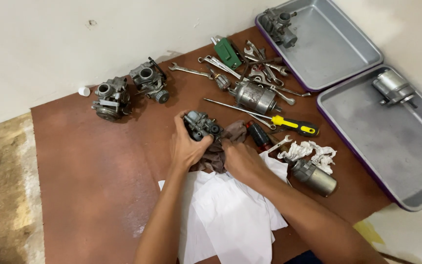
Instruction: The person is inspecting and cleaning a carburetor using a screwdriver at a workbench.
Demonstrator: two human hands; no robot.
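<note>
White paper sheets lie nearest on the brown mat, under both forearms. Just above them the left hand is clamped around a small grey carburettor, fingers wrapped over its top. The right hand is closed on a dark brown rag, pressed against the carburettor's side, so the two hands sit close together. Right of the hands lie a metal cylinder, crumpled white tissue and a yellow-handled screwdriver. Farther back are a starter motor, loose wrenches, and two more carburettors at the left. Two grey trays rest at the far right.
</note>
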